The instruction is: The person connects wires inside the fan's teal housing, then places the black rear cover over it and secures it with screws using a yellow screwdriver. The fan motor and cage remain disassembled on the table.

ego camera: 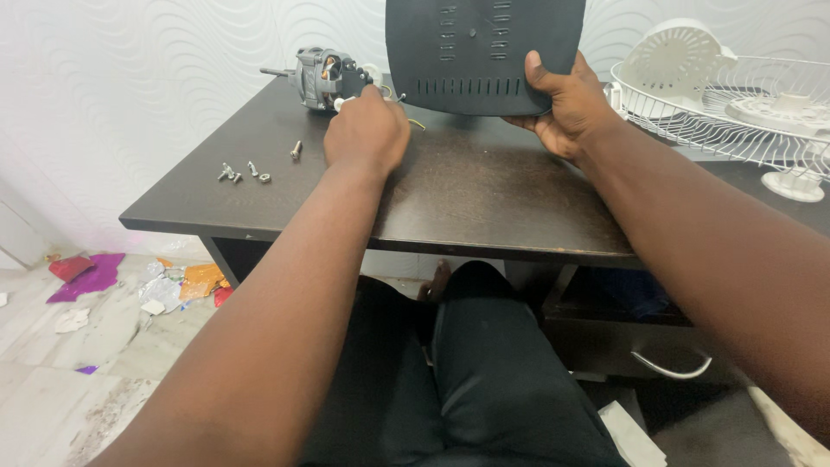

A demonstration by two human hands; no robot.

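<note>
On the counter (484, 203) in front of me, the motor (324, 78) sits at the far edge, to the left. My left hand (367, 131) rests just before it, touching its near end. A few screws (251, 169) lie left of that hand, nearer me than the motor. My right hand (566, 108) holds the vented cover (480, 52) upright, right of the motor. The wire fan guard (735, 104) lies at the counter's far right. Scraps of paper (130, 285) lie on the floor, below and left.

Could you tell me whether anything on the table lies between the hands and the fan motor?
Nothing visible does: the left hand already touches the motor, the right hand holds the black cover beside it, and the screws lie aside.
</note>
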